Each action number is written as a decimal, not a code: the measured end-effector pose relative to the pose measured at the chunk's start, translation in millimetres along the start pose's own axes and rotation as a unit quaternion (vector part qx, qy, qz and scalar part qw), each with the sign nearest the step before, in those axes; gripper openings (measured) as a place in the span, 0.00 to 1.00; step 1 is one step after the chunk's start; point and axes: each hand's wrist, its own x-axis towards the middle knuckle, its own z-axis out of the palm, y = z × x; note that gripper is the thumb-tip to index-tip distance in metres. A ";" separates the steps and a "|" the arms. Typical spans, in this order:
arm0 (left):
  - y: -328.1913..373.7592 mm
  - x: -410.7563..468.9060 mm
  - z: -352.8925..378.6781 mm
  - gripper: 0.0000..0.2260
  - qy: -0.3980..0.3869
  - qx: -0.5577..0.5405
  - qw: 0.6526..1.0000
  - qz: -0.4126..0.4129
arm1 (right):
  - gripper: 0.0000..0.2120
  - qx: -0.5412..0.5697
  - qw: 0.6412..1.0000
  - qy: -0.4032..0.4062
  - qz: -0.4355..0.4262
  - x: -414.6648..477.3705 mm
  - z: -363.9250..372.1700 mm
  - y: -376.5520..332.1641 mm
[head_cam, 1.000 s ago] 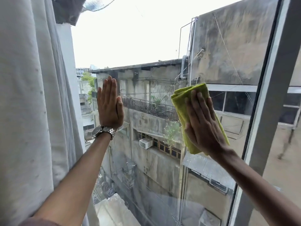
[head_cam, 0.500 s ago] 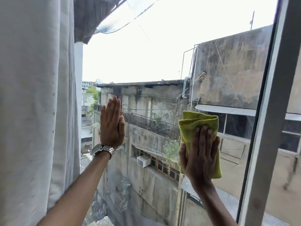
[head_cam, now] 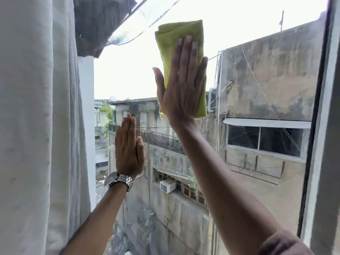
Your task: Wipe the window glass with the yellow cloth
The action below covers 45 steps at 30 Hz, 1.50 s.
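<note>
The window glass (head_cam: pixel 248 34) fills the middle of the view, with grey buildings and bright sky behind it. A folded yellow cloth (head_cam: pixel 176 32) lies flat against the upper part of the pane. My right hand (head_cam: pixel 182 80) presses it there with the palm flat and the fingers spread, covering the cloth's lower half. My left hand (head_cam: pixel 128 146), with a metal watch at the wrist, rests flat on the glass lower down and to the left, fingers together and holding nothing.
A white curtain (head_cam: pixel 36 126) hangs along the whole left side, close to my left arm. The grey window frame (head_cam: pixel 323 126) runs upright at the right edge. A dark awning and netting show outside at the top left.
My right hand has slid the cloth up the glass and to the left, from the middle right to the upper pane. My left hand has kept its place on the glass.
</note>
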 end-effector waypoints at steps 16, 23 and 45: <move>7.7 -1.6 -6.1 0.25 -0.017 0.010 0.999 -0.026 | 0.38 -0.105 0.978 -0.140 0.110 -181.4 -94.8 102.0; 2.1 -2.8 -3.2 0.26 -0.019 0.019 0.999 -0.020 | 0.39 -0.022 0.996 -0.070 0.044 -76.5 -32.9 13.7; 1.6 0.4 -0.2 0.25 -0.002 0.011 1.000 -0.007 | 0.48 -0.073 0.990 -0.124 -0.005 -62.1 -73.7 114.2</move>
